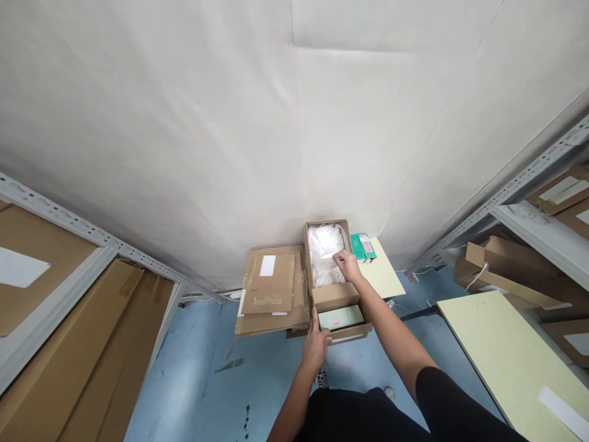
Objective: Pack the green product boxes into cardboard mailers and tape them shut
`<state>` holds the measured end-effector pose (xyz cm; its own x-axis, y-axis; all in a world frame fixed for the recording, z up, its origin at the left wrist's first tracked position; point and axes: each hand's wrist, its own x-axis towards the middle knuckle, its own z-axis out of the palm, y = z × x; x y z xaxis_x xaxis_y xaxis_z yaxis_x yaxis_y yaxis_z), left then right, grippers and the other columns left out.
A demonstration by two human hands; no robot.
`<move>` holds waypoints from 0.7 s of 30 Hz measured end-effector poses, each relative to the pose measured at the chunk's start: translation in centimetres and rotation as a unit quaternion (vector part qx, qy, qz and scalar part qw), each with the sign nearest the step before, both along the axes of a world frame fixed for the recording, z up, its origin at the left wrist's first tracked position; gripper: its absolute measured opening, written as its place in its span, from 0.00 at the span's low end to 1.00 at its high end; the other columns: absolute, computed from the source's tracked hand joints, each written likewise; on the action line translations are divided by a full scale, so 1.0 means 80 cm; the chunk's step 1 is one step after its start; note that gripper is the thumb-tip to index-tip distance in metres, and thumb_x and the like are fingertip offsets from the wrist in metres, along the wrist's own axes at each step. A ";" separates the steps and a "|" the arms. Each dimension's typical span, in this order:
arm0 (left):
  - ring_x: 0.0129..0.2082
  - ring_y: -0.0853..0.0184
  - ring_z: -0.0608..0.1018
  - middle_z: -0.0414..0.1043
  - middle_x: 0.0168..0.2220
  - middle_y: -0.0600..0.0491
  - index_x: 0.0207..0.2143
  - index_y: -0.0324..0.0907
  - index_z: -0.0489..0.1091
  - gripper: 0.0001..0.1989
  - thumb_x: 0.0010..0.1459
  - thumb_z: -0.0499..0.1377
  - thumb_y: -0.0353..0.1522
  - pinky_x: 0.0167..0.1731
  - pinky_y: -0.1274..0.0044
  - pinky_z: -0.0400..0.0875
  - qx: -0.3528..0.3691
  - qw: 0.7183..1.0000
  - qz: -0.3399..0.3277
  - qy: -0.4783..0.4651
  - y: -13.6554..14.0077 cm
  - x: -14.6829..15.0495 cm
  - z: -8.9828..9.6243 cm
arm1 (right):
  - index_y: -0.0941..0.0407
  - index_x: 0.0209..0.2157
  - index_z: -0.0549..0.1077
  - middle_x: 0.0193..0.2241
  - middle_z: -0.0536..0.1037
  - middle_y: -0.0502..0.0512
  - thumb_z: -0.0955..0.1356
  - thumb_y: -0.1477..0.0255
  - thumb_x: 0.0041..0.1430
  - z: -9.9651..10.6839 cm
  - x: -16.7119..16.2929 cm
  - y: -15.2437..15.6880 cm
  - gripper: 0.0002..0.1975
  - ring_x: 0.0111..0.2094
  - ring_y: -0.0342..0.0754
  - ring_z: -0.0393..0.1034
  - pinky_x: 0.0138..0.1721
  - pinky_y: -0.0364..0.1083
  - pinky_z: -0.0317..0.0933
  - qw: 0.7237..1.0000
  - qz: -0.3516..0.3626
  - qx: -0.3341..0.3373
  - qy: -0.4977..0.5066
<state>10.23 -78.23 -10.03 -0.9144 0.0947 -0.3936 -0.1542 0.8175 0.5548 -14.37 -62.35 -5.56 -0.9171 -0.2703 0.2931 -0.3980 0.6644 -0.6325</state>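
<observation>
Pale wall (207,123) behind. Right hand (348,265) pinched at white plastic (324,245), hold unclear; left hand (315,347), thumb spread, touching carton (335,297).

Pretty bright, soft light here, with a pale glare patch on the blue floor (179,368). Wall (207,123) goes greyer toward the sides, and wide-angle distortion stretches the shelves (69,220).

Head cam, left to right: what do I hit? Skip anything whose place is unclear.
Left-side brown cartons → cardboard stack → open box holding crumpled white material → green packaging → larger pale yellow tabletop in the right foreground.
</observation>
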 end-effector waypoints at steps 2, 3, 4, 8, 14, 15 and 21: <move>0.61 0.57 0.73 0.59 0.72 0.54 0.44 0.47 0.81 0.14 0.65 0.55 0.33 0.56 0.69 0.69 -0.008 1.000 -0.006 0.012 0.002 0.003 0.004 | 0.55 0.37 0.81 0.36 0.82 0.58 0.64 0.68 0.69 0.011 0.040 0.027 0.13 0.40 0.52 0.76 0.44 0.48 0.68 0.997 0.007 -0.079 0.026; 0.60 0.57 0.74 0.58 0.72 0.54 0.44 0.47 0.80 0.14 0.65 0.55 0.33 0.56 0.69 0.69 -0.015 1.000 -0.012 0.018 0.004 0.004 0.007 | 0.54 0.38 0.81 0.36 0.81 0.58 0.65 0.67 0.70 0.014 0.063 0.040 0.13 0.40 0.53 0.76 0.43 0.48 0.69 0.994 0.009 -0.103 0.026; 0.59 0.57 0.75 0.57 0.73 0.55 0.44 0.48 0.80 0.13 0.66 0.55 0.33 0.55 0.70 0.69 -0.022 0.999 -0.018 0.024 0.007 0.005 0.010 | 0.54 0.39 0.81 0.36 0.81 0.58 0.65 0.65 0.70 0.014 0.087 0.054 0.13 0.40 0.53 0.76 0.44 0.49 0.70 0.993 0.005 -0.120 0.021; 0.57 0.57 0.77 0.46 0.76 0.55 0.43 0.46 0.80 0.12 0.67 0.55 0.34 0.54 0.69 0.70 -0.032 0.998 -0.053 0.032 0.033 -0.005 0.029 | 0.52 0.42 0.81 0.40 0.83 0.58 0.64 0.65 0.71 -0.005 0.177 0.109 0.13 0.43 0.53 0.78 0.47 0.49 0.71 0.993 -0.007 -0.117 -0.026; 0.57 0.56 0.76 0.38 0.78 0.54 0.45 0.46 0.79 0.11 0.68 0.56 0.35 0.55 0.68 0.70 -0.045 0.992 -0.113 0.045 0.122 -0.035 0.051 | 0.47 0.62 0.73 0.61 0.76 0.57 0.71 0.69 0.62 -0.030 0.242 0.227 0.26 0.59 0.58 0.74 0.58 0.55 0.69 0.987 -0.021 0.026 -0.158; 0.57 0.56 0.76 0.38 0.78 0.54 0.44 0.46 0.79 0.11 0.68 0.56 0.35 0.54 0.68 0.70 -0.048 0.989 -0.128 0.051 0.142 -0.041 0.052 | 0.48 0.63 0.72 0.61 0.76 0.57 0.70 0.69 0.63 -0.027 0.246 0.251 0.26 0.59 0.59 0.74 0.58 0.55 0.69 0.986 -0.043 0.030 -0.158; 0.59 0.54 0.75 0.34 0.78 0.54 0.43 0.45 0.78 0.11 0.68 0.55 0.34 0.54 0.67 0.70 -0.064 0.973 -0.212 0.064 0.284 -0.071 0.055 | 0.52 0.58 0.76 0.56 0.80 0.60 0.67 0.68 0.67 0.002 0.273 0.405 0.19 0.58 0.58 0.74 0.60 0.57 0.68 0.986 -0.138 0.019 -0.097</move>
